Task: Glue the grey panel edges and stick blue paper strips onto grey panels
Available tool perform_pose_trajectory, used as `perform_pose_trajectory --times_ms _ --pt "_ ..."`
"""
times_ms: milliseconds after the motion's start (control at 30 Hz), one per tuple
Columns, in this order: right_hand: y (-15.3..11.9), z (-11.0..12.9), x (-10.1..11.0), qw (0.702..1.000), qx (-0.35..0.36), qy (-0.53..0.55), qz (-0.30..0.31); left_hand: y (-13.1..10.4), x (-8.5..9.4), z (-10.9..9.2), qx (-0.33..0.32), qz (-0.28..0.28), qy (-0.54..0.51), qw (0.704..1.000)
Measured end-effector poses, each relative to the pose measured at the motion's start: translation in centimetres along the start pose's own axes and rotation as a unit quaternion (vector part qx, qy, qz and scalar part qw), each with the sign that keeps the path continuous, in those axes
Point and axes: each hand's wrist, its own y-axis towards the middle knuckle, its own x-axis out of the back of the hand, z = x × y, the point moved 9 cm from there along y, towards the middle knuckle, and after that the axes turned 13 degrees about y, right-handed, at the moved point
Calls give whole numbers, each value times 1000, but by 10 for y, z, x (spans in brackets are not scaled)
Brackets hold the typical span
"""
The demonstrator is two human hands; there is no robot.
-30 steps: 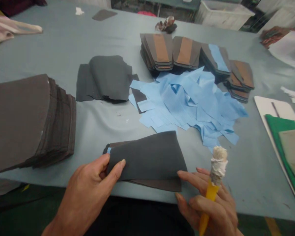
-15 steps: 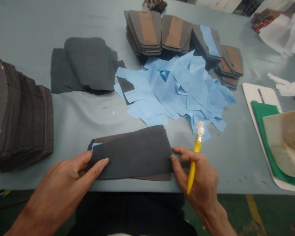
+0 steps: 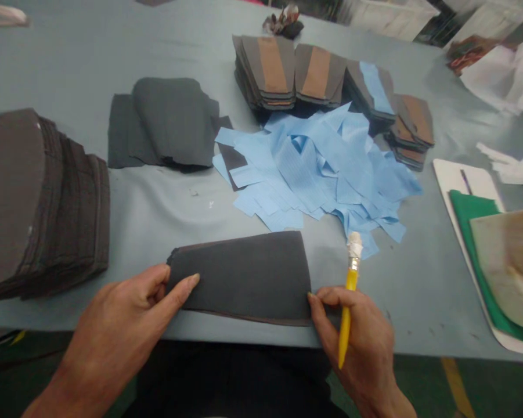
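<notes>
Grey panel: a flat, dark grey panel [image 3: 244, 278], wider at its right end, lying near the front edge of a blue-grey table [image 3: 157, 215], between the two hands
Brown layer: a thin margin of brown layer [image 3: 287, 323] showing under the panel, mainly along the near edge; the outlines almost match, so lining up this set looks nearly complete
Left hand: the left hand [image 3: 122, 325] pinches the panel's narrow end, thumb on top, fingers partly hidden
Right hand: the right hand [image 3: 363, 334] grasps a yellow-handled brush [image 3: 349, 290], its white-coated tip pointing away from the body; the thumb tip meets the panel's wide end
Blue strips: a loose, overlapping heap of blue strips [image 3: 309, 157] beyond the panel; these appear unused
Banded stacks: a row of banded stacks [image 3: 276, 67] behind the heap, showing brown or blue bands on top; these look further along than the plain piles
Plain piles: a tall brown pile [image 3: 8, 191] at left and a grey pile [image 3: 169, 119] beside the heap; no bands visible on top, so probably work left; the number remaining cannot be told
</notes>
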Motion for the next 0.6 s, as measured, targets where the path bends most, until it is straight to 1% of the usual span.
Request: perform_pose_trajectory --times_ms 67,133,233,367,467,600 --pt "-3 0 0 1000 10 -3 3 -1 2 -5 -8 -1 78 997" --pt "-7 0 -1 999 25 -19 10 -2 1 -5 -2 11 103 995" --pt "-15 -4 -1 999 34 -29 6 -4 0 -2 12 22 104 994" --pt "-21 -12 -1 1000 15 -19 9 -6 2 1 29 22 84 996" --pt "-22 -12 0 1000 10 -21 13 -6 1 4 33 28 71 997" --pt "-21 -13 2 1000 -22 -21 1 -6 -1 8 35 32 57 997"
